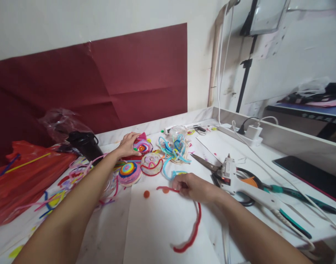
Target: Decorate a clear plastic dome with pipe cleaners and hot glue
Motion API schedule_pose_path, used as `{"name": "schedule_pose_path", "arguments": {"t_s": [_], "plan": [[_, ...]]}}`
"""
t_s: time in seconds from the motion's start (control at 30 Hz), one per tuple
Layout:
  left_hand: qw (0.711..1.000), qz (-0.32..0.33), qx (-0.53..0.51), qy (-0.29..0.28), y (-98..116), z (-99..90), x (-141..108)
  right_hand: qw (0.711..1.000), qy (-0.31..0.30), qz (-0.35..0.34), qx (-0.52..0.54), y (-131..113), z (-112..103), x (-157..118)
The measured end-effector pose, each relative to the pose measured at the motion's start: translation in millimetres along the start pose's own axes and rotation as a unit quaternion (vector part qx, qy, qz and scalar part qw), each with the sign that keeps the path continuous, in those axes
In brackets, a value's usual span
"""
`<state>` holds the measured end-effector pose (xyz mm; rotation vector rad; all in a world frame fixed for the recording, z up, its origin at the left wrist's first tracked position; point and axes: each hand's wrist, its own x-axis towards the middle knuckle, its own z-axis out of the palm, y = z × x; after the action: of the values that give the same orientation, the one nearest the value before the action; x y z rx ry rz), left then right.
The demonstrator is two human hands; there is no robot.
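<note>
My right hand (191,186), its fingers pinched together, holds a red pipe cleaner (197,223) over a white sheet of paper (151,223). One end pokes out to the left of the fingers; the longer part curves down below the hand. Farther back, my left hand (127,145) grips the side of a multicoloured pipe-cleaner coil (145,146), thumb in front. Close to it are a rainbow-topped round piece (128,172) and a pale coiled disc (151,163) with a red strand along its edge. A small orange-brown dot (146,194) lies on the paper.
Blue pipe cleaners (176,146) lie bundled behind my right hand. To the right are scissors (209,164), a white glue gun (231,176) with a cord, a phone (311,174) and a power strip (245,135). A red plastic bag (32,183) and black bottle (85,145) stand left.
</note>
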<state>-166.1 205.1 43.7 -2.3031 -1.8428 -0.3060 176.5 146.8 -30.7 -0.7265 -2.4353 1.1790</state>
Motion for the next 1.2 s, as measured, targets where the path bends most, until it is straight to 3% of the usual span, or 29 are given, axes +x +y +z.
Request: {"name": "schedule_pose_path", "arguments": {"t_s": [0.53,1.0,1.2], "plan": [[0.992,0.005,0.071,-0.100,-4.4,-16.1,20.7,1.000,-0.003,-0.001,0.000,-1.4,-1.9,-0.2],[0.993,0.024,0.109,-0.032,15.0,-4.9,11.8,1.000,-0.003,0.005,-0.006,-2.1,-1.3,-0.4],[0.993,0.027,0.111,-0.022,14.0,-2.8,7.4,1.000,-0.003,0.002,-0.008,-2.4,-1.8,-2.1]]}}
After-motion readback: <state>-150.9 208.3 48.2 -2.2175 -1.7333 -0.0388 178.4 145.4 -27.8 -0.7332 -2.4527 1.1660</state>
